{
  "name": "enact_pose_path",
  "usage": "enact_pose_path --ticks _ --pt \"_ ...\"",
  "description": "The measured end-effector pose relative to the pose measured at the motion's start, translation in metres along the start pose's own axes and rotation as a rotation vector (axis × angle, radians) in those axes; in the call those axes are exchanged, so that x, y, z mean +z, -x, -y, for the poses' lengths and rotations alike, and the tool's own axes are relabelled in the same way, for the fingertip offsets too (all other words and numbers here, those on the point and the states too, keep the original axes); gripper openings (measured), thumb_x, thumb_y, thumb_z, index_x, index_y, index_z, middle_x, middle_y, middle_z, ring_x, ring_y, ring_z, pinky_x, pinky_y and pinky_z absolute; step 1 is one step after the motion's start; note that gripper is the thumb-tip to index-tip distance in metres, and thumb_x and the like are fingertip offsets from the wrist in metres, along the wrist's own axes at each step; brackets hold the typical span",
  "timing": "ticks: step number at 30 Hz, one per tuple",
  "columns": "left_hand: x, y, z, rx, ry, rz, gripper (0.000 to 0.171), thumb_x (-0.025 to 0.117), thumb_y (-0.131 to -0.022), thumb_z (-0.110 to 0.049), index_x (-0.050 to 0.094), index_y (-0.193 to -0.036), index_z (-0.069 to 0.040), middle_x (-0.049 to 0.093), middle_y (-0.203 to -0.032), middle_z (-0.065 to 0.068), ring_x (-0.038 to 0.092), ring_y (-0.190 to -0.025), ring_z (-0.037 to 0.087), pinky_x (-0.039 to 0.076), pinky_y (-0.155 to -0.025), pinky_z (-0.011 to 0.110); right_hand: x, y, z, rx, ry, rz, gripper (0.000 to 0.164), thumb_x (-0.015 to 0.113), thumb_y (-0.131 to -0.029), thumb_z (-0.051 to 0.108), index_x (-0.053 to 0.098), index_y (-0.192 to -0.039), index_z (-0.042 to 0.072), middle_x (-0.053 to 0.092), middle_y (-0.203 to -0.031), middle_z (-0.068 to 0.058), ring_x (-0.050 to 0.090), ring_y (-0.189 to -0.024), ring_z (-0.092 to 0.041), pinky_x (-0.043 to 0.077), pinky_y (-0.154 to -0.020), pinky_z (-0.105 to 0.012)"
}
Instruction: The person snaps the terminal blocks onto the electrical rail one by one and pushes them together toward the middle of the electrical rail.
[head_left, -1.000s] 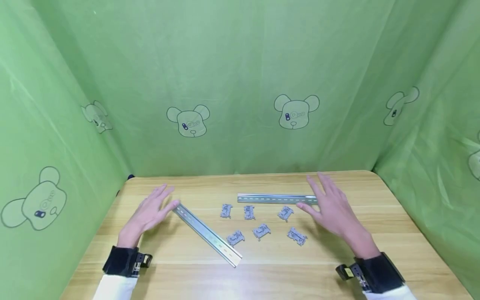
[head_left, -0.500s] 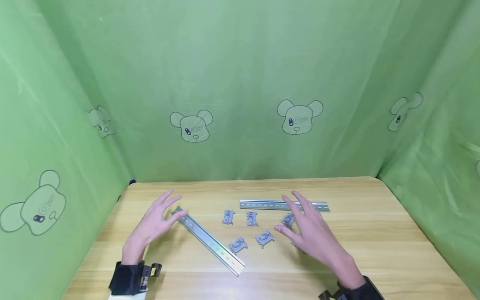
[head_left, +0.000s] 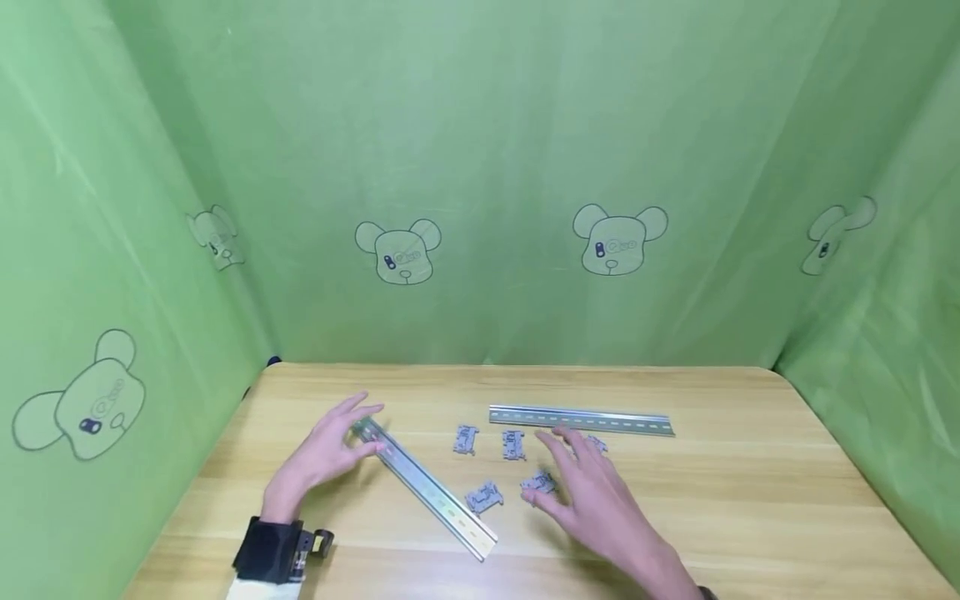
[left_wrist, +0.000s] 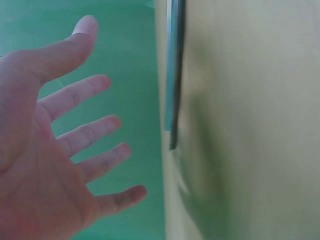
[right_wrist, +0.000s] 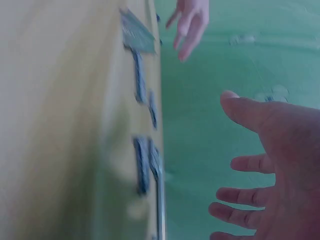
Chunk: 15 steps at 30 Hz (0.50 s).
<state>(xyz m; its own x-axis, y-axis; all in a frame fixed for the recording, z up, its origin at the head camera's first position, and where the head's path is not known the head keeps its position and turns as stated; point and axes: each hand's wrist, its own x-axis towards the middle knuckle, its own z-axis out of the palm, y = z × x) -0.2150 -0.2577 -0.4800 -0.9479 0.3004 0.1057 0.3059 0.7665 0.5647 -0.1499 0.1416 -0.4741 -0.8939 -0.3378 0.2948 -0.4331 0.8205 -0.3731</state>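
With twelve o'clock at the far edge of the wooden table (head_left: 757, 475), the left hand (head_left: 322, 454) hovers by the slanted DIN rail (head_left: 420, 483), whose far end lies at its two o'clock; its fingers are spread and hold nothing, and the left wrist view shows them apart from the metal.

The right hand (head_left: 592, 504) hangs over the grey terminal blocks, thumb and fingers apart, gripping nothing; the nearest block (head_left: 538, 481) lies around its ten o'clock, right by the thumb tip; a partly hidden block (head_left: 597, 443) lies at twelve, with the far DIN rail (head_left: 581, 420) beyond it; the middle block (head_left: 513, 444) and the leftmost block (head_left: 464, 439) sit farther out towards ten; the near block (head_left: 484, 497) is at nine, just beside the slanted rail, contact unclear.

The step in hand looks like a reach; picking up a block would call for lowering the right hand and closing thumb against fingers, while steadying the rail would need the left hand down on it.
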Motion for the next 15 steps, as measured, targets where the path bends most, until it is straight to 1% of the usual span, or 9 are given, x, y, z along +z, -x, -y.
enact_pose_path --ticks 2,4,6,10,12,15 --pt "0.005 -0.002 0.004 0.002 0.024 0.019 0.069 0.082 -0.085 -0.029 0.055 -0.146 -0.010 0.028 -0.163 0.023 0.029 -0.145 0.052 0.022 -0.110 0.074 0.007 0.002 0.009 0.013 -0.011 0.025 0.079 0.076 -0.086 0.051 0.049 -0.150 0.012 0.047 -0.151 -0.016 0.049 -0.134 -0.038 0.039 -0.108 -0.063" --pt "0.009 -0.004 0.008 0.009 0.045 0.035 0.073 0.085 -0.081 -0.027 0.056 -0.145 -0.011 0.028 -0.163 0.022 0.029 -0.145 0.052 0.021 -0.110 0.075 0.014 0.003 0.018 0.020 -0.023 0.043 0.078 0.077 -0.085 0.051 0.051 -0.147 0.012 0.051 -0.145 -0.015 0.054 -0.128 -0.034 0.046 -0.103 -0.060" --pt "0.011 -0.006 0.011 0.026 0.056 0.044 0.075 0.087 -0.077 -0.025 0.057 -0.145 -0.012 0.029 -0.163 0.022 0.029 -0.146 0.051 0.021 -0.110 0.074 0.021 0.004 0.026 0.036 -0.047 0.053 0.077 0.078 -0.085 0.051 0.052 -0.146 0.011 0.054 -0.141 -0.013 0.055 -0.125 -0.031 0.051 -0.098 -0.056" --pt "0.013 -0.009 0.012 0.054 0.092 0.060 0.076 0.090 -0.071 -0.019 0.060 -0.141 -0.010 0.029 -0.163 0.022 0.028 -0.146 0.051 0.020 -0.111 0.074 0.034 0.006 0.040 0.044 -0.089 0.067 0.073 0.080 -0.084 0.050 0.056 -0.138 0.008 0.057 -0.129 -0.008 0.058 -0.117 -0.027 0.055 -0.092 -0.049" --pt "0.014 -0.009 0.012 0.063 0.108 0.069 0.075 0.091 -0.069 -0.019 0.063 -0.138 -0.009 0.030 -0.162 0.022 0.028 -0.146 0.052 0.020 -0.111 0.074 0.040 0.007 0.045 0.037 -0.108 0.094 0.070 0.081 -0.083 0.050 0.057 -0.133 0.006 0.057 -0.123 -0.007 0.058 -0.111 -0.025 0.056 -0.090 -0.047" --pt "0.016 -0.009 0.015 0.063 0.123 0.083 0.073 0.092 -0.068 -0.020 0.065 -0.134 -0.008 0.033 -0.161 0.024 0.029 -0.145 0.052 0.021 -0.112 0.073 0.048 0.009 0.051 0.018 -0.136 0.146 0.071 0.081 -0.082 0.052 0.058 -0.129 0.005 0.057 -0.117 -0.007 0.058 -0.103 -0.023 0.057 -0.085 -0.047"
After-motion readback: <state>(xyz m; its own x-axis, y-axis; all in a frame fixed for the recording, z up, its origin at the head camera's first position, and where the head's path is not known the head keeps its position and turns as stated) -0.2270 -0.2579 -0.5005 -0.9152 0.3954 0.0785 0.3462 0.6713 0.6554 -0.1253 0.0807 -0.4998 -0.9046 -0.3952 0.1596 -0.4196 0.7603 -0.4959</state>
